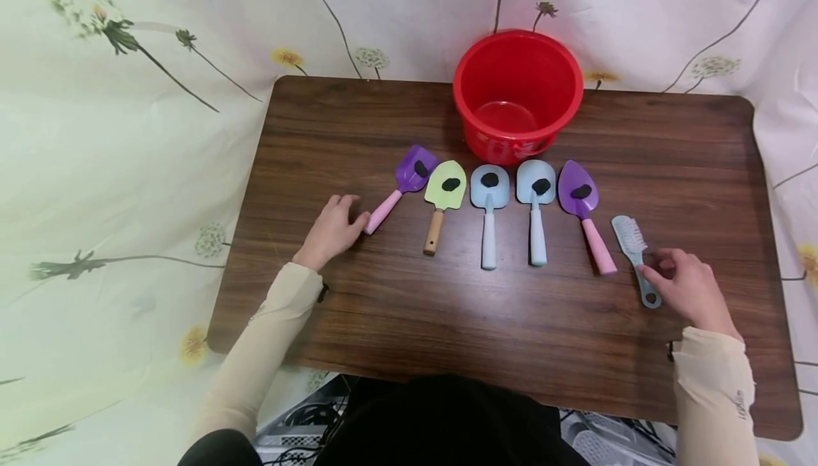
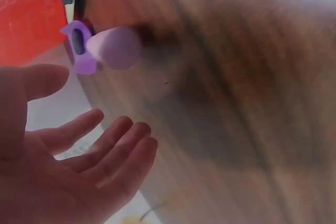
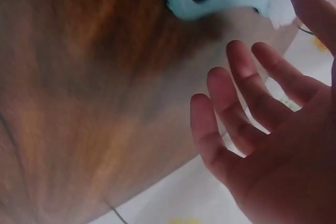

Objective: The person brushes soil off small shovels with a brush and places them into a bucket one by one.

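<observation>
My left hand (image 1: 334, 231) is beside the pink handle end of a purple square-bladed toy shovel (image 1: 412, 170); in the left wrist view its fingers are loosely bent, with nothing in them. To the right lie a green shovel (image 1: 445, 185) with a wooden handle, a light-blue shovel (image 1: 488, 199), a second light-blue shovel (image 1: 537, 210) and a purple pointed trowel (image 1: 578, 189) with a pink handle. Each blade carries a black patch. Near a light-blue brush (image 1: 631, 239) is my right hand (image 1: 693, 288), thumb by its handle, its relaxed fingers holding nothing in the right wrist view.
A red bucket (image 1: 473, 121) stands at the back of the brown wooden table (image 1: 358, 118), just behind the shovels. White floral cloth (image 1: 160, 168) surrounds the table's back and sides. Cables and grey racks (image 1: 300, 434) show below the front edge.
</observation>
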A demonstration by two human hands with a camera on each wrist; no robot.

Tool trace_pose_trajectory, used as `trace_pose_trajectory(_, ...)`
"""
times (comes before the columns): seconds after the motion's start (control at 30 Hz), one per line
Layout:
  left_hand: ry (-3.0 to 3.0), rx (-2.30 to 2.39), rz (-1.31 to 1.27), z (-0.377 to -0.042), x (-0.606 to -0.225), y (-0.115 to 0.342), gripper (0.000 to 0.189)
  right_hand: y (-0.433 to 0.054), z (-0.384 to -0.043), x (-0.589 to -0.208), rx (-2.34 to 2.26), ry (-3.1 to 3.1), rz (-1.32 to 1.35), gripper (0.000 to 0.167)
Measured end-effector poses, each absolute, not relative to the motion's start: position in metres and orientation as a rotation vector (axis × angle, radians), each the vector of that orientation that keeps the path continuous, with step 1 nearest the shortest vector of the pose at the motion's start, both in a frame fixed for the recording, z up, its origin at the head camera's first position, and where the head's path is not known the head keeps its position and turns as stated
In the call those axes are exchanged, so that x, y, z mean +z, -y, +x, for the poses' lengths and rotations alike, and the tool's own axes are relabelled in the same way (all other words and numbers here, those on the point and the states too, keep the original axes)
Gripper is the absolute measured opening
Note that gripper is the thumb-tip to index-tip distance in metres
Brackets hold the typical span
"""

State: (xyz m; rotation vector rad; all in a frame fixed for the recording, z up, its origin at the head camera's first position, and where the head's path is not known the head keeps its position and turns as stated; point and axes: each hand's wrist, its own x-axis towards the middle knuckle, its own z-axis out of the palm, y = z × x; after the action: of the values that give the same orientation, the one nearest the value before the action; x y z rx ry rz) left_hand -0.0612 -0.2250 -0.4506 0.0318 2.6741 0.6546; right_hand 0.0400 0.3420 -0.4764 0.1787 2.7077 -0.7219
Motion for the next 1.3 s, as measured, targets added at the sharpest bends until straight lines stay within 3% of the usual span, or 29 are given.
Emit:
trace_pose_trajectory(0.33, -2.65, 0.76, 0.009, -0.053, -0.472, 0.22, 0.052, -0.336, 0.039, -0.485, -0.701, -2.698, 0.194, 0.043)
trace_pose_trajectory(0.7, -2.711, 0.751, -0.004, -0.056, -0.478, 0.208, 0.043, -0.332, 0.036, -0.488, -0.694, -2.725, 0.241, 0.042)
trace_pose_trajectory(0.97, -2.712, 0.785, 0.027, -0.057, -0.48, 0.205, 0.04, -0.331, 0.039, -0.486, -0.733, -2.819, 0.219, 0.029)
trace_pose_trajectory(1.3, -2.552, 0.828, 0.019, -0.067, -0.471, 0.205, 0.038, -0.321, 0.04, -0.482, -0.944, -2.736, 0.454, 0.031)
